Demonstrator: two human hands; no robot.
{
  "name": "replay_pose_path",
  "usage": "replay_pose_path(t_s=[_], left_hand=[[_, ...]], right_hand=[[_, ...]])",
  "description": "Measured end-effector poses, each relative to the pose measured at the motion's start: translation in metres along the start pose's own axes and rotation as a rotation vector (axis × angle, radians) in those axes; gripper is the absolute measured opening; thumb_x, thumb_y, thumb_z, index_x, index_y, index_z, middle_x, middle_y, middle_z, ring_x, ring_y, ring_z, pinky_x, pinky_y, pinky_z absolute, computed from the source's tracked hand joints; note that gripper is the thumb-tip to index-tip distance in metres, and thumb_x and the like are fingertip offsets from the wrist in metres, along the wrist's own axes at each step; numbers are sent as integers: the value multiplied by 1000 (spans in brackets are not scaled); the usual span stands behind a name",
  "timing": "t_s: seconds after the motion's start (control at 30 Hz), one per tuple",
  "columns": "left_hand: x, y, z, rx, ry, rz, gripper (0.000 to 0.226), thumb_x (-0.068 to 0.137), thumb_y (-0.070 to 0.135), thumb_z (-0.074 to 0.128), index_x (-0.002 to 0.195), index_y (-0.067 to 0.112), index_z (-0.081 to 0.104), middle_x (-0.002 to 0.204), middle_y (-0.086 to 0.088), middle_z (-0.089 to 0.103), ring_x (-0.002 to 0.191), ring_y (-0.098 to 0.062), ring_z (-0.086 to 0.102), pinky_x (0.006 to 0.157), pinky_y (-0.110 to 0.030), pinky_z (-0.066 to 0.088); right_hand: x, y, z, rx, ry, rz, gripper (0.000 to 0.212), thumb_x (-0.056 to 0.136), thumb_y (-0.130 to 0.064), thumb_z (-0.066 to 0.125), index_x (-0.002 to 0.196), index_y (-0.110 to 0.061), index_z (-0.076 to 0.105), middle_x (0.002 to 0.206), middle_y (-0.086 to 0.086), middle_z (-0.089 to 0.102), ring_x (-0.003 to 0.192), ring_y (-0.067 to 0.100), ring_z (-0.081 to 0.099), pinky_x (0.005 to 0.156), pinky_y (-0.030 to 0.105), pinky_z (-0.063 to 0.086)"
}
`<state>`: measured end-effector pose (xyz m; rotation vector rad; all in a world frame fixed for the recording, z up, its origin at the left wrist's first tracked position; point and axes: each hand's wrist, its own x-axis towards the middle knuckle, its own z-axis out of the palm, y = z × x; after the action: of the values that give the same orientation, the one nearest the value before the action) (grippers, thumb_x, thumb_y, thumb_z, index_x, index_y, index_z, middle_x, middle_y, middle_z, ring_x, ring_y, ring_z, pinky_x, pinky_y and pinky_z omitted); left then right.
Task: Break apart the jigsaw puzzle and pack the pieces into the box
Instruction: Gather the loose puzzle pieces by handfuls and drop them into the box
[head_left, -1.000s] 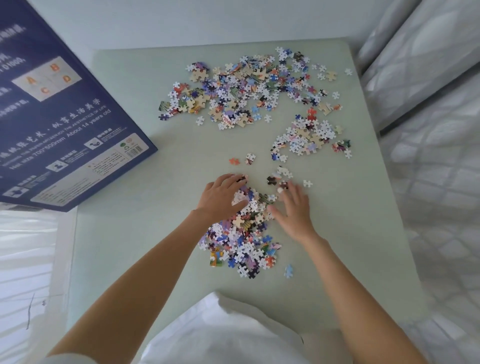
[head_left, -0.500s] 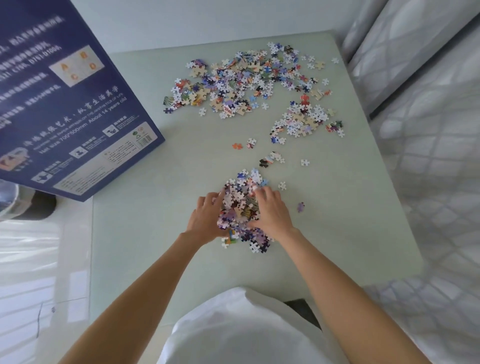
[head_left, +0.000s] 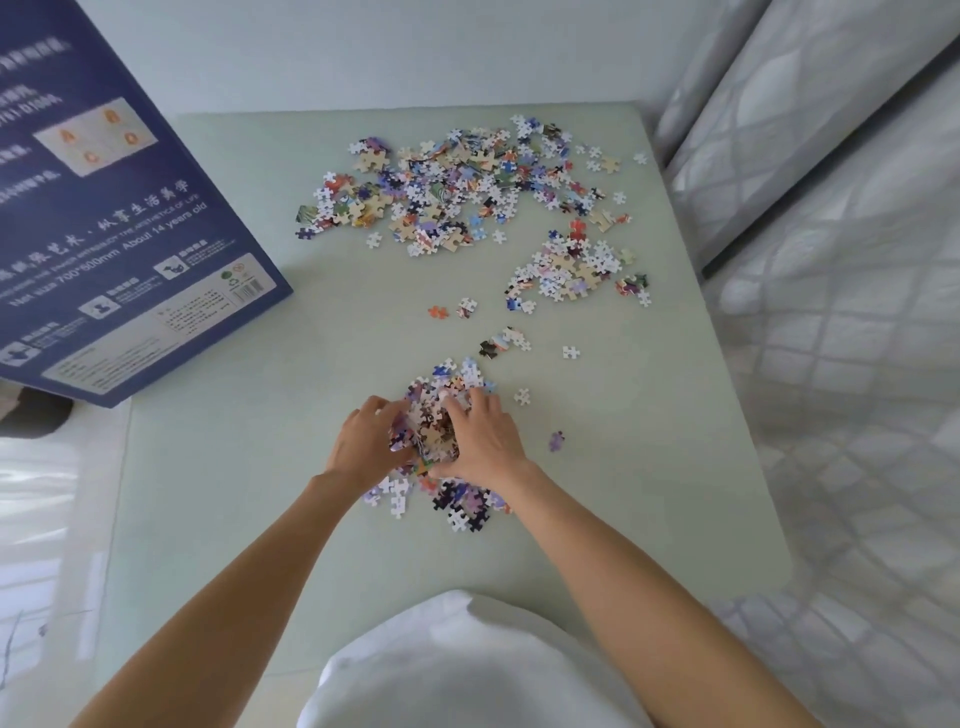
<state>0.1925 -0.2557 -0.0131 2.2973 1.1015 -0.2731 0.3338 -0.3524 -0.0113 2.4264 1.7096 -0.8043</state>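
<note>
Left hand (head_left: 363, 447) and right hand (head_left: 485, 441), fingers curled, squeeze a heap of puzzle pieces (head_left: 434, 415) between them

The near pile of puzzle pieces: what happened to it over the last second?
Both hands closed in from the sides, the left hand and right hand scooping the spread near pile into a tight heap they now cup; a few pieces trail behind. The far piles and blue box on the table stayed put.
</note>
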Motion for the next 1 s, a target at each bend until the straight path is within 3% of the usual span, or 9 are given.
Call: replay_pose_path(t_s=[0.1,0.2,0.47,0.7,0.83,0.9,1.0], left_hand=[[-5,1,-4,-41,54,18,42,83,22,66,124,17,58,117,-3,59,99,-21,58,85,-24,40],[-11,2,-4,-62,101,40,31,87,16,60,118,19,63,114,-2,64,96,-21,62,85,-26,43],[-10,-2,-9,-73,111,-55,35,94,10,49,128,17,55,117,-5,64,98,-22,63,88,-29,46],[-8,-12,-11,-93,82,-109,41,90,9,53,130,18,53,118,-4,59,94,-22,61,84,-28,46],[-7,-14,-11,-123,16,-166,42,92,14,50,133,19,48,118,-8,57,99,-25,58,85,-31,45],[-6,-14,-10,-152,6,-185,41,93,22,47,134,19,46,122,-10,55,102,-26,57,89,-33,44],[-5,-13,-7,-170,5,-199,51,89,40,56,135,19,44,125,-7,51,102,-23,56,88,-31,43]], right_hand=[[2,-1,5,-75,56,-10,96,66,-62,70,139,-17,27,136,14,28,119,30,34,93,38,41],[4,5,5,-8,98,-32,80,69,-56,70,131,-18,38,131,10,33,115,27,37,92,35,44],[13,6,0,36,130,-79,55,79,-40,69,122,-14,46,124,8,42,109,22,44,84,31,51],[14,11,-2,113,91,11,67,72,-43,74,126,-17,45,125,6,45,108,20,48,84,29,48],[15,11,-3,253,-57,86,78,71,-38,77,134,-19,36,134,9,33,120,24,38,94,36,44],[16,9,-4,299,-122,130,84,70,-48,74,137,-20,33,136,9,28,124,26,32,96,39,42],[15,-1,0,177,-2,163,84,72,-67,60,134,-16,35,133,11,33,118,27,38,84,37,48]])
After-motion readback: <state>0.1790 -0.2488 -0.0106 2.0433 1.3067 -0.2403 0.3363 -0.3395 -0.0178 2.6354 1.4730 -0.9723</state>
